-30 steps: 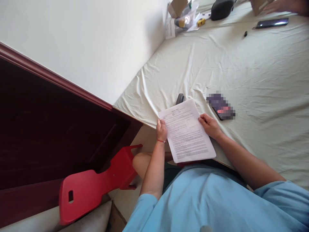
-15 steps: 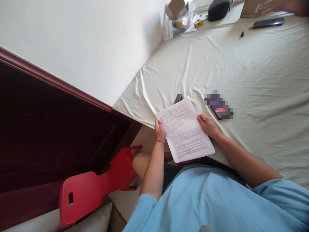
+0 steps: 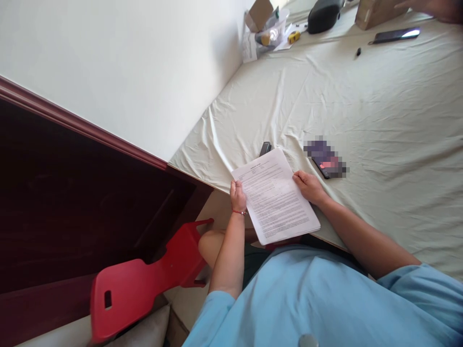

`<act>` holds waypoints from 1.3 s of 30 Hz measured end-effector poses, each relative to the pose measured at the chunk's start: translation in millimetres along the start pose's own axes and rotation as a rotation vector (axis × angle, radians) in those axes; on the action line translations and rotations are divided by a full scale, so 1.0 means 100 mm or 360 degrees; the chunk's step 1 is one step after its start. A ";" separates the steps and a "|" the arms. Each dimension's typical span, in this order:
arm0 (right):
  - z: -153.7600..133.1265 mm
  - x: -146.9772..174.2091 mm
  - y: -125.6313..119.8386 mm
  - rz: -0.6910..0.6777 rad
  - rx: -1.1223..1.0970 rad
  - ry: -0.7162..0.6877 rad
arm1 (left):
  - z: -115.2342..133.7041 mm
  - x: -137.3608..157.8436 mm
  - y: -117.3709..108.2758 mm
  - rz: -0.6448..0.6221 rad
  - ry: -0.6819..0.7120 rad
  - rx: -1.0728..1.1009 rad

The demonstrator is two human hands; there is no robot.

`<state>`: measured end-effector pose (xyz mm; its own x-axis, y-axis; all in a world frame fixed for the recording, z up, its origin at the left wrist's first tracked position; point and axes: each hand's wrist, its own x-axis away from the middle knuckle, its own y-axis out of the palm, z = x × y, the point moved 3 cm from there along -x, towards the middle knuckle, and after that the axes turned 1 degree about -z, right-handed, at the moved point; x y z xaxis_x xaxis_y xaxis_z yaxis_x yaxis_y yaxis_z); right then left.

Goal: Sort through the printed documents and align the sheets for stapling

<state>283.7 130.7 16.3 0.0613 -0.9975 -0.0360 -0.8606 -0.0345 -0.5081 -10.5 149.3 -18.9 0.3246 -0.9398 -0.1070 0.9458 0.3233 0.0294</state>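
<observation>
A stack of printed paper sheets (image 3: 277,197) lies between my two hands at the near edge of the cloth-covered table, tilted with its text facing up. My left hand (image 3: 238,196) is closed on the left edge, thumb on top. On the opposite edge, my right hand (image 3: 309,186) grips the sheets with thumb and fingers. Just behind the stack's top edge is a small black object (image 3: 265,148), partly hidden by the paper; its kind I cannot make out. To the right of my right hand lies a phone (image 3: 327,161), its screen blurred out.
Across the table (image 3: 325,96), another person's hand (image 3: 430,7) is at a cardboard box (image 3: 378,12). Near it are a second phone (image 3: 396,35), a black case (image 3: 324,15), a yellow tape measure (image 3: 294,37) and a plastic tub (image 3: 275,36). A red chair (image 3: 126,294) stands at left.
Far off, the other person's cardboard box has shifted and shows more of its side. My hands keep the same hold on the papers, and the view has moved slightly.
</observation>
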 end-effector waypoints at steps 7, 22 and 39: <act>-0.01 0.03 -0.01 0.0051 -0.0074 0.0046 | -0.03 -0.01 -0.03 0.0012 0.0022 -0.0051; 0.00 0.01 0.01 -0.0035 0.0175 0.0045 | -0.04 -0.02 -0.05 0.0009 0.0046 -0.0051; 0.01 0.01 0.02 -0.0043 0.0222 0.0030 | 0.01 -0.02 -0.02 -0.0024 0.0081 -0.0076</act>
<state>282.8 129.8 14.2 0.0729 -0.9973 -0.0051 -0.7799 -0.0538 -0.6236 -12.8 150.5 -17.5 0.3081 -0.9382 -0.1573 0.9489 0.3150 -0.0201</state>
